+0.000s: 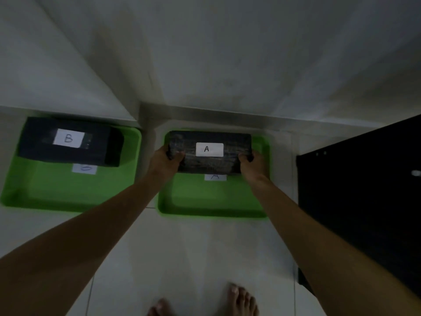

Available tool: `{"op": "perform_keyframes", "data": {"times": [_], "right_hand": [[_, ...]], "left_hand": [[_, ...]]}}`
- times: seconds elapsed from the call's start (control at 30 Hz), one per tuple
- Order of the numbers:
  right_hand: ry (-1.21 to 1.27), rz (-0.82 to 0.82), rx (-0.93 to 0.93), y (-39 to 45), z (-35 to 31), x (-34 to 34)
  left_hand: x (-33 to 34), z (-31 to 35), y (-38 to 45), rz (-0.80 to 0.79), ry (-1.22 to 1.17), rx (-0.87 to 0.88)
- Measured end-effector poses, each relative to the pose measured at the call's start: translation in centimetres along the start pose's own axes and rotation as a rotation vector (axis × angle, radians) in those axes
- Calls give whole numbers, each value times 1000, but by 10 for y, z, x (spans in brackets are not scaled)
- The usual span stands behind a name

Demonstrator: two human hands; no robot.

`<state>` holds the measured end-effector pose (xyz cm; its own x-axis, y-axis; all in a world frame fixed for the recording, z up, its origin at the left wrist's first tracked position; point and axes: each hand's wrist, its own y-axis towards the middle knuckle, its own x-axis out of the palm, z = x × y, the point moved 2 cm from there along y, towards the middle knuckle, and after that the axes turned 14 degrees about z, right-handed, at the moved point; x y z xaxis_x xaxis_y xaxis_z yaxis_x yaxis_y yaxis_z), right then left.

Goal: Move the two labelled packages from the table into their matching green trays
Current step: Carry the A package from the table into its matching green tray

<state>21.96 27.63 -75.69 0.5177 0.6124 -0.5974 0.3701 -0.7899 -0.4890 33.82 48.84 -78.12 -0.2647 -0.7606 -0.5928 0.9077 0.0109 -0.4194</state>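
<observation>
Bare feet (241, 299) stand on the floor; left hand (167, 159) and right hand (251, 164) clamp package A (210, 164) over tray A (211, 201). Uneven release could tip it onto the rim.

My left hand (167, 159) and right hand (250, 164) clamp package A (209, 153) at its ends, over the rear of the right tray (211, 201); tray front bare. Wall just behind. Black cabinet (364, 190) blocks right. Left tray (68, 190): package B (68, 142) fills rear, front free. Floor strip between trays open
</observation>
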Motion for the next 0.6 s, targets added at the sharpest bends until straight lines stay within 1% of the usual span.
{"op": "perform_keyframes", "data": {"times": [0.3,0.47,0.6], "right_hand": [[-29,-11,-29,26,4,15],[-23,-8,-21,31,9,21],[-10,0,-22,33,10,25]], "left_hand": [[12,1,15,-4,77,8],[16,0,17,29,137,85],[18,2,20,31,120,76]]}}
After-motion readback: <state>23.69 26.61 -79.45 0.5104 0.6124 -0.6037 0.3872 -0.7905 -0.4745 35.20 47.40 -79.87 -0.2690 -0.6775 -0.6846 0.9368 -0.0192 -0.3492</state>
